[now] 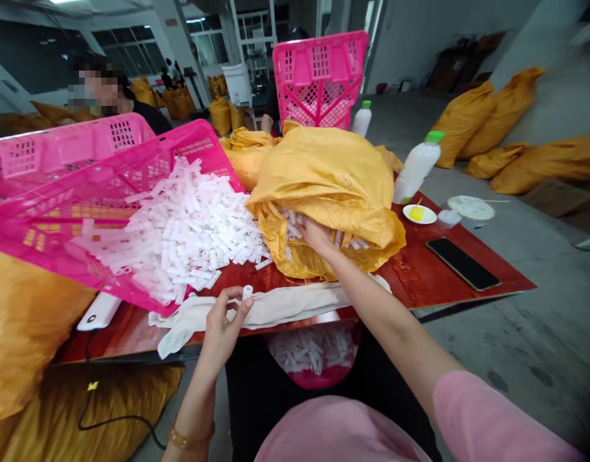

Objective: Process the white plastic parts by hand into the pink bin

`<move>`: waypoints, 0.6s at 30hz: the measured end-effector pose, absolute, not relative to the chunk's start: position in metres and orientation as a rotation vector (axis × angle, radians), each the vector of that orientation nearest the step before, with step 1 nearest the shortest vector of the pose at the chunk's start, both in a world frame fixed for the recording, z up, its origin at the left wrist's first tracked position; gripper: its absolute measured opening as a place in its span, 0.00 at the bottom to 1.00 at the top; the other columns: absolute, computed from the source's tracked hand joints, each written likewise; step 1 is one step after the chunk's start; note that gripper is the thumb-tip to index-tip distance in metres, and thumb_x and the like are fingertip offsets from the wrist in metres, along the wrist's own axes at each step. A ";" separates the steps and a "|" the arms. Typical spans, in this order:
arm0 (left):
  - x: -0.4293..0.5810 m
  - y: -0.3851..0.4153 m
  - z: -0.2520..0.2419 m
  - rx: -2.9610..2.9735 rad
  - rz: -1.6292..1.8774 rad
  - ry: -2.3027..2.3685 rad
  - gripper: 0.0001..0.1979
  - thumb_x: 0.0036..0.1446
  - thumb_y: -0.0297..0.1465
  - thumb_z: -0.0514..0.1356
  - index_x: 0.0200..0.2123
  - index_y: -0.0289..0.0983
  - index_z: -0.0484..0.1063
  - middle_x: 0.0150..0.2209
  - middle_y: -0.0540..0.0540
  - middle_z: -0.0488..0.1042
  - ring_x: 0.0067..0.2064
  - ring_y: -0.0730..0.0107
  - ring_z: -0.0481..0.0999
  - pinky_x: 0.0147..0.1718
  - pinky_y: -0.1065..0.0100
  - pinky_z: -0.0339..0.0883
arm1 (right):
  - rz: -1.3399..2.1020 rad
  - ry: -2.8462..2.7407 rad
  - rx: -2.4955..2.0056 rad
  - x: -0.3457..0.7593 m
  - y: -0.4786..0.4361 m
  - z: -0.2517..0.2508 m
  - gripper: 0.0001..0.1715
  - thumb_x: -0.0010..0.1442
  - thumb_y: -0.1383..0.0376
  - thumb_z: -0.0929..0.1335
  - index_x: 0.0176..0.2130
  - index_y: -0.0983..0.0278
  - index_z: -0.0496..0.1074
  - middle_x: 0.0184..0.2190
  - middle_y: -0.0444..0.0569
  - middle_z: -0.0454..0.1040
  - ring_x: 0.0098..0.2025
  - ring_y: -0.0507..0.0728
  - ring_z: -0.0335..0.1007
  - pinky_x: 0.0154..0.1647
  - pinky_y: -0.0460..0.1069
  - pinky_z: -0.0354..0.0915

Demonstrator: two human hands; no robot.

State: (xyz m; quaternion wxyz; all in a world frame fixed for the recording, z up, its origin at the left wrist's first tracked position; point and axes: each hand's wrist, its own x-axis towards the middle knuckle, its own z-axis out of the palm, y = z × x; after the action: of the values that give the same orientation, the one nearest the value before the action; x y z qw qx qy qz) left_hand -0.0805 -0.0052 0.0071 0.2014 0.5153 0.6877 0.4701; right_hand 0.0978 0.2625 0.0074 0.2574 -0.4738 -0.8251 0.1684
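Note:
Between thumb and fingers, my left hand (228, 316) pinches a small white plastic tube (247, 292), its round open end facing up. My right hand (314, 234) reaches into the mouth of a yellow woven sack (328, 167), where more white pieces show; its fingertips are partly hidden there, so whether they grip a piece I cannot tell. Left of the sack, a big heap of white tubes (193, 224) spills from a tipped pink crate (49, 212). A pale folded cloth (295, 307) lies along the near table edge. Below, a pink basin (318, 378) holds more white pieces.
On the red table (497, 263) lie a phone (463, 263), a small dish with something yellow (420, 213) and a green-capped bottle (417, 170). A white device (99, 311) with a cable sits at left. Another pink crate (318, 80) stands behind. A person (106, 90) sits across, left.

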 end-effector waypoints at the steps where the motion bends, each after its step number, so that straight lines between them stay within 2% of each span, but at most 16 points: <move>1: -0.076 -0.007 0.010 1.450 1.345 1.881 0.15 0.62 0.44 0.61 0.44 0.39 0.72 0.46 0.44 0.75 0.49 0.61 0.75 0.47 0.64 0.69 | 0.439 -2.238 -1.270 0.105 0.255 0.005 0.17 0.70 0.61 0.61 0.49 0.69 0.72 0.48 0.64 0.75 0.54 0.68 0.69 0.54 0.57 0.62; 4: -0.064 -0.008 0.016 1.402 1.326 1.764 0.14 0.64 0.43 0.60 0.46 0.39 0.71 0.46 0.44 0.76 0.48 0.62 0.76 0.47 0.63 0.69 | 0.492 -2.218 -1.168 0.137 0.215 -0.003 0.16 0.71 0.60 0.60 0.49 0.66 0.69 0.46 0.60 0.74 0.49 0.65 0.69 0.50 0.55 0.63; 7: -0.048 -0.005 0.019 1.390 1.285 1.755 0.15 0.65 0.43 0.59 0.46 0.39 0.72 0.41 0.45 0.76 0.41 0.64 0.76 0.42 0.64 0.69 | 0.876 -2.151 -0.985 0.169 0.160 -0.009 0.15 0.72 0.55 0.61 0.44 0.63 0.68 0.33 0.48 0.72 0.36 0.58 0.68 0.40 0.50 0.63; 8: -0.042 -0.003 0.020 1.430 1.303 1.784 0.15 0.64 0.44 0.59 0.45 0.39 0.73 0.40 0.45 0.75 0.41 0.64 0.74 0.41 0.65 0.68 | 1.014 -2.115 -0.923 0.176 0.142 -0.010 0.15 0.72 0.54 0.61 0.42 0.63 0.68 0.32 0.46 0.70 0.34 0.56 0.67 0.38 0.49 0.63; 13: -0.014 0.003 0.030 1.561 1.347 1.865 0.14 0.65 0.43 0.60 0.41 0.38 0.73 0.34 0.49 0.69 0.34 0.68 0.70 0.34 0.68 0.65 | 1.343 -2.032 -0.774 0.191 0.081 -0.006 0.15 0.69 0.54 0.67 0.41 0.64 0.71 0.35 0.44 0.72 0.37 0.54 0.67 0.40 0.47 0.62; 18: -0.001 -0.008 0.045 1.701 1.074 1.886 0.16 0.69 0.42 0.53 0.49 0.38 0.71 0.39 0.45 0.77 0.39 0.63 0.77 0.39 0.65 0.68 | 1.338 -2.070 -0.760 0.198 0.067 0.000 0.16 0.68 0.53 0.67 0.40 0.64 0.74 0.34 0.45 0.75 0.37 0.56 0.69 0.41 0.48 0.64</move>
State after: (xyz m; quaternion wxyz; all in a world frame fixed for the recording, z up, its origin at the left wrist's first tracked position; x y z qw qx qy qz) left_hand -0.0012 -0.0083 0.0446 0.1908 0.6053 0.6715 0.3823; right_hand 0.1979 0.0672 -0.0003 0.2776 -0.2833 -0.7709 0.4984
